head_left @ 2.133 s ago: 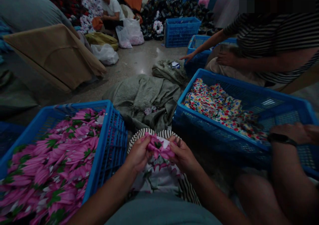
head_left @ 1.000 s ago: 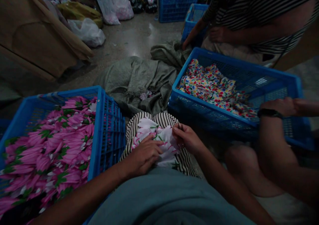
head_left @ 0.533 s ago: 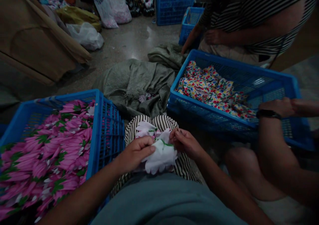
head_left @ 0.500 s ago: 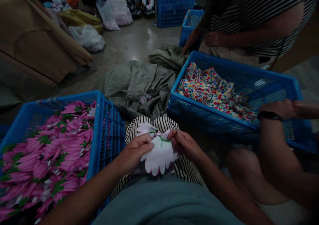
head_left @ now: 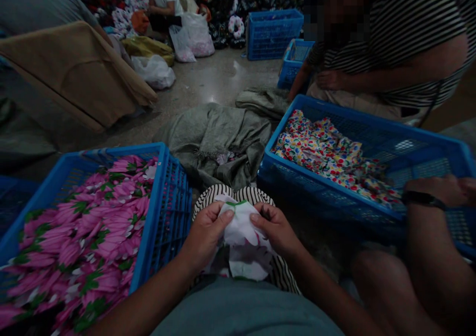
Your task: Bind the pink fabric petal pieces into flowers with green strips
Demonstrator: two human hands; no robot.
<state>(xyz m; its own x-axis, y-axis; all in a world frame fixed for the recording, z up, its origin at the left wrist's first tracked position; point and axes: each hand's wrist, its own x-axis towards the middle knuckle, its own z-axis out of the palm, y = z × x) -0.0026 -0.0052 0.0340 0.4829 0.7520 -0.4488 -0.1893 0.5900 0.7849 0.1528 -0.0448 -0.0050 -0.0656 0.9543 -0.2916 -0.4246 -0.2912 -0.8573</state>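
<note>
A white fabric piece (head_left: 241, 227) with a green strip at its top and pink petal edges is stretched between my hands above my lap. My left hand (head_left: 208, 232) pinches its left side between thumb and fingers. Its right side is pinched by my right hand (head_left: 277, 227). More white and pink fabric (head_left: 249, 266) lies below on my striped trousers. To the left, a blue crate (head_left: 161, 177) holds a heap of pink petal pieces (head_left: 107, 222) with green parts.
At the right, another blue crate (head_left: 334, 189) holds colourful dotted fabric (head_left: 320, 147); a person's banded wrist (head_left: 424, 199) rests over it. A grey-green sack (head_left: 219, 132) lies ahead. Another person in a striped top sits behind the right crate. Beige cloth (head_left: 74, 73) stands at the left.
The white fabric has been turned and spread between both hands, with my right hand now gripping its right edge. The camera view has tilted up and shifted left.
</note>
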